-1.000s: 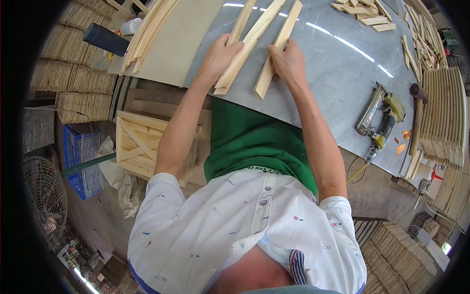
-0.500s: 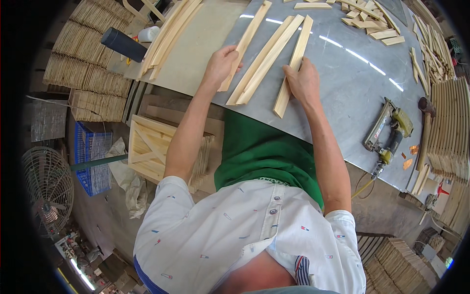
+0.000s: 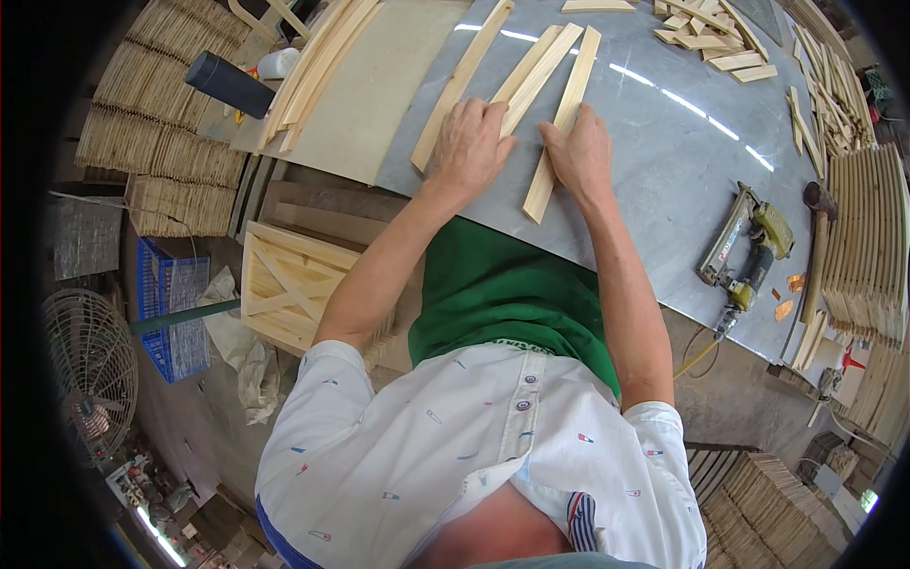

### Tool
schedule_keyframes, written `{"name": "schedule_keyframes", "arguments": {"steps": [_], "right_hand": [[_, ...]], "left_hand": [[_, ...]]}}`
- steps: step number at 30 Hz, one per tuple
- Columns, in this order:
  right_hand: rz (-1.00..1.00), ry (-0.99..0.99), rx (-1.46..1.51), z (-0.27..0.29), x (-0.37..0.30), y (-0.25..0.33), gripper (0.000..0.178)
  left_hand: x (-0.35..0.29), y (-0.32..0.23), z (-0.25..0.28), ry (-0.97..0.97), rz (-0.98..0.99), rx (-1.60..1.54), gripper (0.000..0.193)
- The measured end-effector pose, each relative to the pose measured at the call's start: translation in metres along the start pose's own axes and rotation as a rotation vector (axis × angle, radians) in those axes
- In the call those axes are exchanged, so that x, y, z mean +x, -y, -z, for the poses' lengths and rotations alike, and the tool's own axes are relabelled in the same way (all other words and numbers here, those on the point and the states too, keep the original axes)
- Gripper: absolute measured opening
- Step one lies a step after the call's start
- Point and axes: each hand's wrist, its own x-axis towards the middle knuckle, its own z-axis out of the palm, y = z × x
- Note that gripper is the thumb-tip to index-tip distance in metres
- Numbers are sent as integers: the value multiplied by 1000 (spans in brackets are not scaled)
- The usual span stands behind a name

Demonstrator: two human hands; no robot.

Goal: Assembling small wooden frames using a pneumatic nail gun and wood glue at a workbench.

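Pale wooden slats lie slantwise on a grey metal-topped table in front of me. My left hand [image 3: 471,147] reaches over the middle pair of slats [image 3: 545,71], its fingers curled round them and hiding their near ends. Just to its left, a single slat [image 3: 460,85] lies untouched. My right hand [image 3: 580,155] grips the right-hand slat [image 3: 572,100] by its edges, thumb on the left side and fingers on the right. The near end of that slat points toward the table's front edge.
A nail gun [image 3: 749,248] with a yellow hose lies at the right, beside a hammer [image 3: 817,223]. Short wood pieces [image 3: 716,38] are heaped at the far right. Long slats [image 3: 322,71] and a dark bottle [image 3: 230,83] occupy the left. A braced wooden panel [image 3: 284,284] stands below the table.
My left hand has let go of the leftmost slat and moved right onto the middle pair. The leftmost slat has shifted slightly left. My right hand stays on its slat.
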Motion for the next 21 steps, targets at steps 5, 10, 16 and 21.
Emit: {"name": "schedule_keyframes", "arguments": {"steps": [5,10,16,21], "right_hand": [[14,-14,-3,3,-2,0,44],[-19,10,3,5,-4,1,43],[43,-31,-38,2,-5,-8,37],[37,12,-108,2,-4,-7,33]], "left_hand": [[8,-3,-10,70,110,-9,33],[8,-16,-23,16,59,-9,32],[10,-17,-15,-14,23,-106,28],[10,11,1,-28,52,24,29]]}}
